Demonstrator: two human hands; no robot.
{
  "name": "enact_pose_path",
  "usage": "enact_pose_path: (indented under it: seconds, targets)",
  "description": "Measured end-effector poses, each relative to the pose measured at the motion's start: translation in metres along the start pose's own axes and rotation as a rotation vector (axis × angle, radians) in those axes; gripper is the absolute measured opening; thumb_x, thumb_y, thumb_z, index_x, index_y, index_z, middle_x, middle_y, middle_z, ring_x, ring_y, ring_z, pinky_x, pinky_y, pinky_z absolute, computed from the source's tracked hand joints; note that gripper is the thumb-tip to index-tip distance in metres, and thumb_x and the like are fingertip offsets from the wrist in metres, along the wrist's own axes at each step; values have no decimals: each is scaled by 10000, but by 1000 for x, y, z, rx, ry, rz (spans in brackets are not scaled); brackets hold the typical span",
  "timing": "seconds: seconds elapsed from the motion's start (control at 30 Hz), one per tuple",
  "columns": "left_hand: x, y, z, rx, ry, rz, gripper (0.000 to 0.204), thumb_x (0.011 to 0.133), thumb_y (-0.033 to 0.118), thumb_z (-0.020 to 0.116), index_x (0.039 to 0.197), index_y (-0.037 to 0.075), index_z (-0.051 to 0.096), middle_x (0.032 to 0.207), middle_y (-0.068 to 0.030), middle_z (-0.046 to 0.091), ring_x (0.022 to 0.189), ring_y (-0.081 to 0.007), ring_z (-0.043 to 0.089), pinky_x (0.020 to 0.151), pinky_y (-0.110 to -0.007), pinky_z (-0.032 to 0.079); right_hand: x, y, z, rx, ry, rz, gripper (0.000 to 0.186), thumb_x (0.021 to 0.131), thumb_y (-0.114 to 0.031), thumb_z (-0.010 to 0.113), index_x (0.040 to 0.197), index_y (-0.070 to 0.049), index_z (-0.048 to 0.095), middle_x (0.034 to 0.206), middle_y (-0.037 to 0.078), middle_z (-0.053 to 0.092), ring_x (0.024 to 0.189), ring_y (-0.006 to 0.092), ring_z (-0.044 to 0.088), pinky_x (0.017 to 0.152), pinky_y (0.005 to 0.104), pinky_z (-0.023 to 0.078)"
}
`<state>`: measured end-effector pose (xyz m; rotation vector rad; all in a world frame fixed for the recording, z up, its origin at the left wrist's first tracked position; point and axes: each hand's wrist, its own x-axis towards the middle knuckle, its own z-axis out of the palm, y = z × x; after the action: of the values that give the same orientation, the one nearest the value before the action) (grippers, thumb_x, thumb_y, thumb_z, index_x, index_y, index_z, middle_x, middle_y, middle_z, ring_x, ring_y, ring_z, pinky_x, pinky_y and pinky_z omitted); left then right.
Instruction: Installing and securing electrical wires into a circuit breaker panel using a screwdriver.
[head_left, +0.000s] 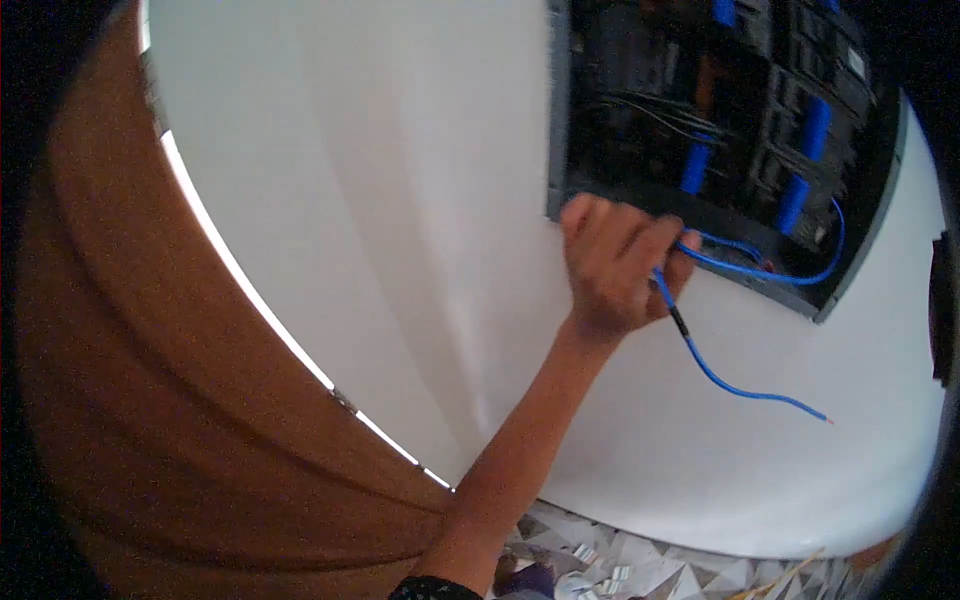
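Note:
My left hand [628,262] is closed around a blue wire [735,385] at the lower edge of a dark grey electrical box [553,120]. One end of the wire hangs down to the right, with a black sleeve near my fingers and a bare tip at its end. On the other side of my grip, blue wire loops back into the box's lower right corner. Inside sit dark components, thin black wires [660,115] and several blue cylindrical parts [817,128]. Part of the wire is hidden by my fingers. My right hand is out of view.
A smooth white wall [400,200] surrounds the box. Brown draped fabric [150,370] lies along the left, with a bright gap at its edge. Below is a floor with a triangle pattern [690,585], where small white items [600,580] lie.

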<state>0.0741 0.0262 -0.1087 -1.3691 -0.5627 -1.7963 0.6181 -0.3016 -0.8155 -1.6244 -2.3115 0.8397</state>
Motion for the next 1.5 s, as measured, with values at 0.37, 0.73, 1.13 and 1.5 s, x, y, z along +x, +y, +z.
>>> enact_pose_path:
  seconds: [0.37,0.73,1.13,1.5]
  targets:
    - [-12,-1,-11,4,-36,-31,152,795,233,727,815,108,642,708,-41,534,671,-228,503,756,-403,371,45,-69,-87,-20,-237,46,91,848,-173,661,862,-85,679,776,69,663,704,200,576,650,382,472]
    - [-15,-4,-8,7,-68,-46,232,802,225,715,952,83,608,739,-46,564,680,-216,501,806,-373,382,42,-91,-80,-198,-297,-138,231,808,-91,610,1025,-86,692,933,114,685,899,282,618,835,435,476]
    - [-15,-6,-15,6,-20,-20,331,808,234,734,1040,65,570,740,-35,593,652,-197,512,802,-369,389,39,-94,-58,353,-358,481,326,778,-126,640,1100,-149,683,989,99,680,989,288,606,893,470,449]
    - [-14,-3,-14,-6,-40,-18,325,827,256,729,1046,77,568,759,-48,591,669,-208,520,795,-377,385,38,-83,-49,249,-360,213,336,799,-158,638,1131,-181,682,1043,89,680,1012,289,600,899,480,450]
